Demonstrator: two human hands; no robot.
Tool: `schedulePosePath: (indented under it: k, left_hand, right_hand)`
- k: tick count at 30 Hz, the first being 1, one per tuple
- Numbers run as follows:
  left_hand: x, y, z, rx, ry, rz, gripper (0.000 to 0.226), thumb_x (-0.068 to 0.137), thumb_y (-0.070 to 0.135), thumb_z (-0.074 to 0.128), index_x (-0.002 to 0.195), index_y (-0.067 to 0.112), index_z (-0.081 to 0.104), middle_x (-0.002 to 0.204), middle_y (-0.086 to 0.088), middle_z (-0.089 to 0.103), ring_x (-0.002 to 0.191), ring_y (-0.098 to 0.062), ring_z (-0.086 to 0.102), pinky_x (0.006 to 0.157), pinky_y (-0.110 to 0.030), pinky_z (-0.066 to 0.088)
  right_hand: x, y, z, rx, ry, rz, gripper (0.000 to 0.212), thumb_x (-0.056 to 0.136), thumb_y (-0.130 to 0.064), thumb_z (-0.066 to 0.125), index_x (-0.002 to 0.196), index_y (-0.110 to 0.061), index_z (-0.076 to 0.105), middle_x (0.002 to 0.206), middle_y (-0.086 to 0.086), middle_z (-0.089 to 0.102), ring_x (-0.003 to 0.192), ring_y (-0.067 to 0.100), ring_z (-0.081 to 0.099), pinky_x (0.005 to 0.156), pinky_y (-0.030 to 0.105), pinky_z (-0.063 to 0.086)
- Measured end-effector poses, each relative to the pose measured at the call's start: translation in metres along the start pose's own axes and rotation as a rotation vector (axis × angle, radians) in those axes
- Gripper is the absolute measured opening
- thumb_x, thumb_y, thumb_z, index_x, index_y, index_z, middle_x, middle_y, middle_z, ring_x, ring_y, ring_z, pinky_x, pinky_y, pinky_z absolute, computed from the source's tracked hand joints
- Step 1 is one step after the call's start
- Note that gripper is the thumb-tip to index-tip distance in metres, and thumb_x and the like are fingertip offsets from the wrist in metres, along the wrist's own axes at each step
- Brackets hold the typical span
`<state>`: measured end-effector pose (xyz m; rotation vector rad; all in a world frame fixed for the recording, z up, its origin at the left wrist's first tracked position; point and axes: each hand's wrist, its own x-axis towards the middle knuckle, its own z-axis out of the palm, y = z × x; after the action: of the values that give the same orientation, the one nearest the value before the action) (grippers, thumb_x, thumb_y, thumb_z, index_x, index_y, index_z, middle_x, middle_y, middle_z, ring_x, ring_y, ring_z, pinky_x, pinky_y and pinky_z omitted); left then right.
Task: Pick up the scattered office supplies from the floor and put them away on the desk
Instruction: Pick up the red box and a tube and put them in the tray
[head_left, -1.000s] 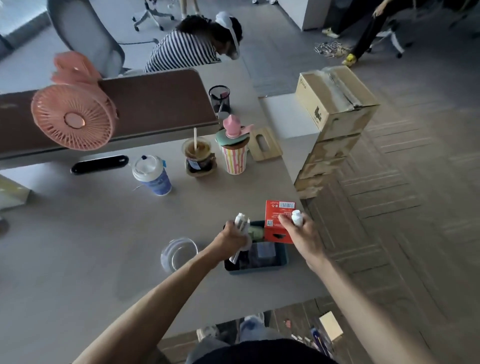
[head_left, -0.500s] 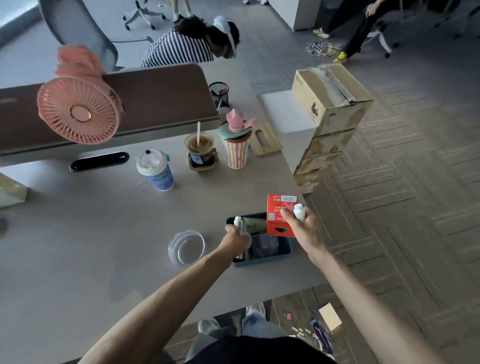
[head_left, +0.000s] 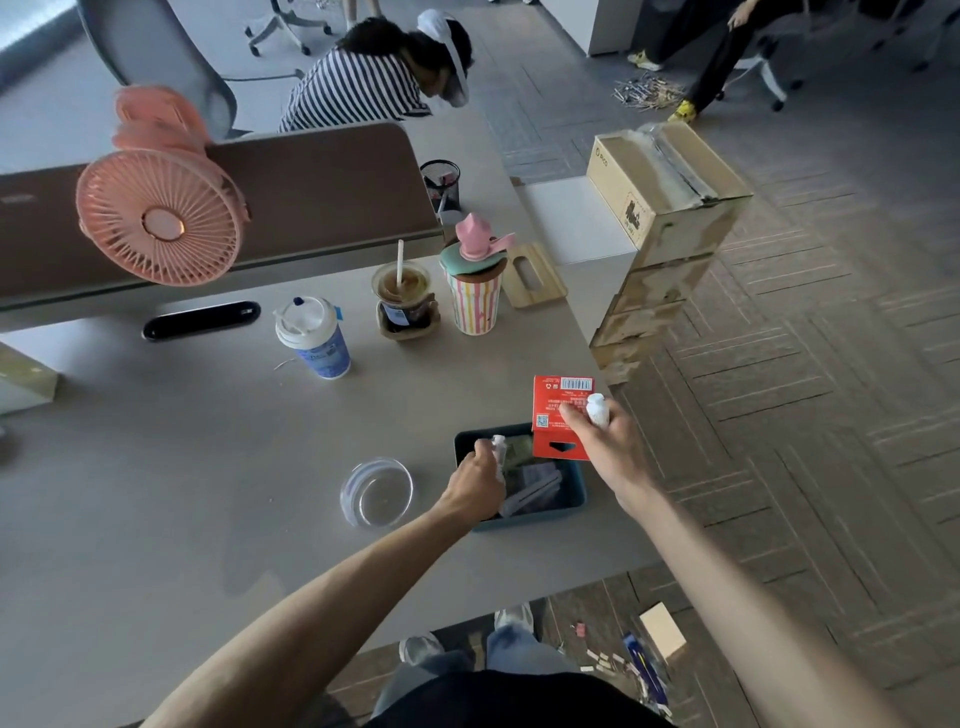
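A dark teal tray (head_left: 574, 499) sits near the desk's front right edge with grey items and a greenish item inside. My left hand (head_left: 475, 486) is inside the tray's left part, shut on a white tube-like supply (head_left: 498, 448). My right hand (head_left: 605, 447) hovers over the tray's right end, gripping a red box (head_left: 558, 415) upright and a small white bottle (head_left: 597, 409) between the fingers. On the floor below the desk lie more supplies: a tan note block (head_left: 662, 629), a blue pen (head_left: 641, 660) and several small pieces (head_left: 602, 662).
A clear round lid (head_left: 376, 492) lies left of the tray. Further back stand a blue-white cup (head_left: 314, 338), an iced drink (head_left: 402, 293), a striped cup (head_left: 474, 291), a wooden coaster (head_left: 532, 275) and a pink fan (head_left: 158, 218). Cardboard boxes (head_left: 670, 192) stack at the right. A person in stripes (head_left: 363, 85) bends behind the desk.
My left hand has sunk lower into the tray with its white supply. My right hand with the red box and bottle has stayed over the tray's right end.
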<state>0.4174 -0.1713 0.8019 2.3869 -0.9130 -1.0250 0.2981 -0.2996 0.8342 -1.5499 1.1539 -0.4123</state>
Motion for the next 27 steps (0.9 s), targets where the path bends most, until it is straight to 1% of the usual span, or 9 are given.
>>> schedulePosePath:
  k: [2,5,10,12,15,20,22,24,27]
  left_hand:
    - [0.005,-0.002,-0.002,0.089,0.031,0.125,0.025,0.099,0.024,0.037,0.118,0.008,0.044,0.108,-0.015,0.060,0.095,-0.038,0.057,0.074,-0.041,0.044]
    - [0.012,-0.006,-0.013,0.129,0.063,0.175,0.035,0.096,0.045,0.044,0.102,0.011,0.050,0.093,-0.010,0.065,0.081,-0.035,0.061,0.069,-0.039,0.049]
    - [0.023,-0.007,-0.011,0.319,0.003,0.233,0.020,0.089,0.016,0.049,0.106,0.007,0.046,0.104,-0.012,0.061,0.087,-0.037,0.059,0.070,-0.041,0.050]
    - [0.027,-0.010,-0.009,0.312,0.023,0.243,0.015,0.093,0.021,0.047,0.105,0.011,0.047,0.101,-0.010,0.062,0.086,-0.036,0.060,0.069,-0.044,0.051]
    - [0.030,-0.010,-0.009,0.276,0.069,0.287,0.022,0.095,0.028,0.047,0.106,0.011,0.055,0.099,-0.009,0.064,0.086,-0.035,0.060,0.070,-0.042,0.050]
    - [0.039,-0.011,-0.011,0.279,0.124,0.469,0.023,0.085,0.010,0.054,0.107,0.012,0.061,0.104,-0.008,0.064,0.089,-0.032,0.059,0.070,-0.038,0.051]
    - [0.041,-0.013,-0.010,0.392,0.162,0.571,0.019,0.081,0.009,0.062,0.100,0.011,0.066,0.100,-0.007,0.063,0.087,-0.028,0.058,0.064,-0.035,0.050]
    - [0.041,-0.016,-0.007,0.428,0.169,0.629,0.021,0.073,0.010,0.072,0.094,0.011,0.068,0.093,-0.008,0.062,0.077,-0.026,0.058,0.056,-0.032,0.050]
    - [0.039,-0.021,-0.005,0.428,0.189,0.673,0.016,0.076,0.010,0.065,0.092,0.009,0.066,0.089,-0.009,0.062,0.069,-0.029,0.061,0.053,-0.032,0.050]
  right_hand:
    - [0.003,0.002,-0.001,-0.001,0.001,0.005,0.034,0.088,-0.043,0.066,0.100,-0.011,0.060,0.089,-0.001,0.071,0.076,0.006,0.066,0.062,0.017,0.042]
    - [0.006,0.004,-0.002,-0.008,0.002,0.002,0.035,0.087,-0.045,0.066,0.100,-0.013,0.059,0.089,-0.002,0.072,0.079,0.008,0.068,0.066,0.020,0.045]
    - [0.012,0.009,-0.001,0.012,-0.008,0.009,0.034,0.087,-0.041,0.068,0.101,-0.010,0.061,0.090,0.000,0.072,0.081,0.011,0.070,0.064,0.018,0.047]
    - [0.013,0.009,-0.001,0.023,-0.016,0.018,0.034,0.087,-0.042,0.068,0.103,-0.012,0.061,0.092,0.000,0.072,0.082,0.011,0.070,0.064,0.017,0.047]
    - [0.012,0.009,-0.004,0.030,-0.014,0.031,0.032,0.088,-0.039,0.068,0.101,-0.011,0.060,0.090,0.000,0.072,0.077,0.007,0.068,0.060,0.015,0.045]
    - [0.009,0.016,-0.007,-0.004,-0.011,0.049,0.030,0.086,-0.039,0.070,0.100,-0.013,0.063,0.088,0.000,0.072,0.080,0.013,0.069,0.068,0.026,0.055]
    - [0.006,0.020,-0.007,-0.002,-0.022,0.060,0.031,0.085,-0.038,0.070,0.101,-0.013,0.063,0.088,-0.001,0.071,0.080,0.012,0.069,0.065,0.023,0.054]
    - [0.003,0.021,-0.007,-0.004,-0.041,0.065,0.031,0.086,-0.038,0.070,0.102,-0.012,0.062,0.088,-0.002,0.070,0.078,0.008,0.068,0.059,0.015,0.049]
    - [0.000,0.019,-0.009,-0.027,-0.043,0.057,0.030,0.086,-0.040,0.069,0.099,-0.014,0.062,0.087,-0.004,0.070,0.077,0.006,0.067,0.058,0.014,0.048]
